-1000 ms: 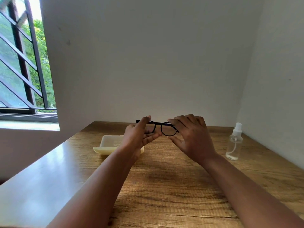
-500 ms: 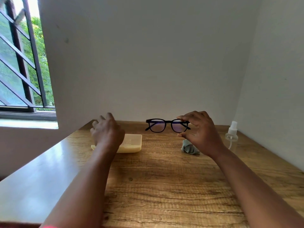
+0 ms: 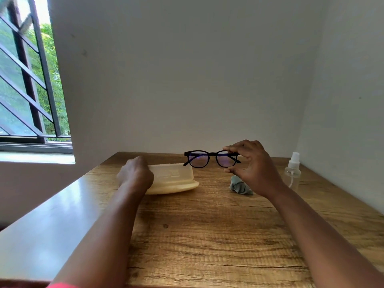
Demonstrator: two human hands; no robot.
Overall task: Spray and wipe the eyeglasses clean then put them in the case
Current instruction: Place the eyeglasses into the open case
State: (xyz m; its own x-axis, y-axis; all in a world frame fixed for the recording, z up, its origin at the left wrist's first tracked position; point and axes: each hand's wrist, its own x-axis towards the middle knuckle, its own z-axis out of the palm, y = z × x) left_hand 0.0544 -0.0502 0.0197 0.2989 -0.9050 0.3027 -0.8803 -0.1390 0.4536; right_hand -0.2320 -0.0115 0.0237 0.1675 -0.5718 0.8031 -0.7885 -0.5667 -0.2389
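Black-framed eyeglasses [image 3: 207, 159] hang in the air above the table, temples folded. My right hand [image 3: 251, 167] pinches their right lens rim between thumb and fingers. A pale yellow case [image 3: 176, 179] lies on the wooden table [image 3: 207, 235] at the left of centre, and its translucent lid stands slightly raised. My left hand [image 3: 135, 175] grips the case's left end. A crumpled grey-green cloth [image 3: 239, 187] lies on the table just below my right hand.
A clear spray bottle [image 3: 293, 171] with a white nozzle stands at the far right near the side wall. White walls close the table at the back and right. A barred window [image 3: 27, 80] is at the left.
My left hand let go of the glasses, moved left to the case and took hold of it; the lid has come up. My right hand now holds the glasses alone. The cloth lies on the table.
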